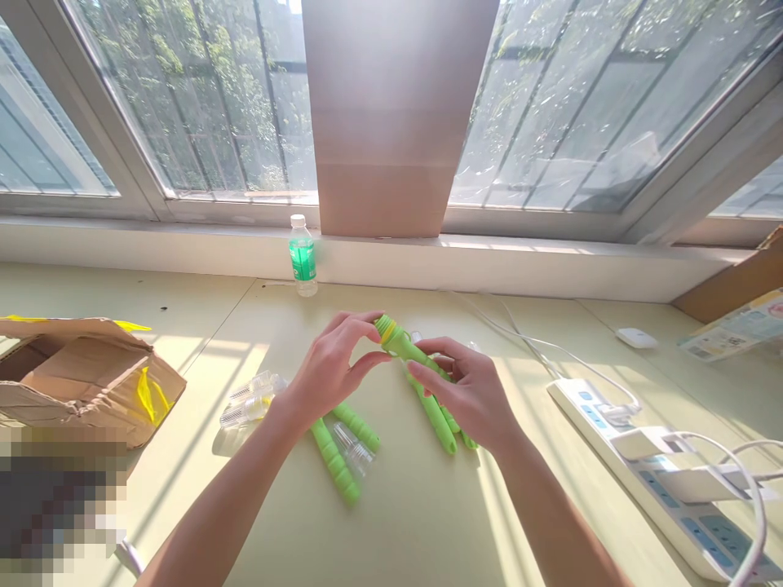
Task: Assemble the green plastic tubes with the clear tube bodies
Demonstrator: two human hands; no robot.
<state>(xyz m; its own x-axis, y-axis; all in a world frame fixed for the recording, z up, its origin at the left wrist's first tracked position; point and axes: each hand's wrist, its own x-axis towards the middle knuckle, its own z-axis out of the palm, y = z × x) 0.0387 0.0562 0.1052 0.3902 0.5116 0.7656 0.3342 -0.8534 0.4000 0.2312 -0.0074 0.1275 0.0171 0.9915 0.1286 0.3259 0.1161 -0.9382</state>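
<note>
Between my hands is a green plastic handle (397, 341) with a threaded neck, a yellow ring and a ridged grip, tilted with its neck up and to the left. My left hand (333, 359) has thumb and forefinger closed about the neck end. My right hand (462, 383) pinches the handle lower down and hides part of it. Under the right hand lie more green handles (439, 420). Below my left hand two further green handles (335, 461) rest on the table with a clear ribbed plastic piece (355, 448) between them. Other clear pieces (245, 408) lie beside my left forearm.
A torn cardboard box (91, 391) with yellow strips stands at the left. At the back by the window is a plastic bottle (303, 257) with a green label. A white power strip (648, 481) with plugs and cables runs along the right, near a small white case (636, 337).
</note>
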